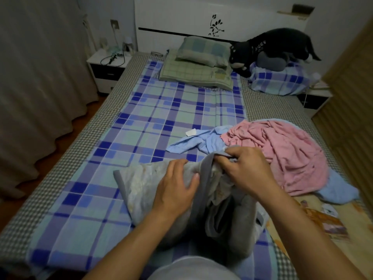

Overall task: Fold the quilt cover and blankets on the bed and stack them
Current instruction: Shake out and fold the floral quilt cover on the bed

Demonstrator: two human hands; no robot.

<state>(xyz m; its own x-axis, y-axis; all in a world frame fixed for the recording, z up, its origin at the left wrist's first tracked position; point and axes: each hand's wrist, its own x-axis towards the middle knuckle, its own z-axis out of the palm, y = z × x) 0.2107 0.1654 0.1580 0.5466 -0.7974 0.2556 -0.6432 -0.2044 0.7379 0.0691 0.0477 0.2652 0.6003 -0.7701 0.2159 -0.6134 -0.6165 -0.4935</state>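
A grey blanket (139, 188) with a darker grey border lies bunched on the near part of the bed, over the blue plaid sheet (157, 118). My left hand (177, 188) presses flat on the blanket's pale top side. Just to its right, my right hand (246, 168) pinches the grey border edge and lifts it a little. Beyond my right hand, a crumpled pink blanket (286, 154) with a light blue backing (193, 142) is heaped on the right side of the bed.
Two stacked pillows (201, 61) and a dark plush toy (272, 49) on a plaid pillow lie by the white headboard (181, 17). A nightstand (107, 69) stands at the far left beside a curtain. A wooden panel (353, 118) borders the right. A yellow patterned cloth (314, 215) lies near right.
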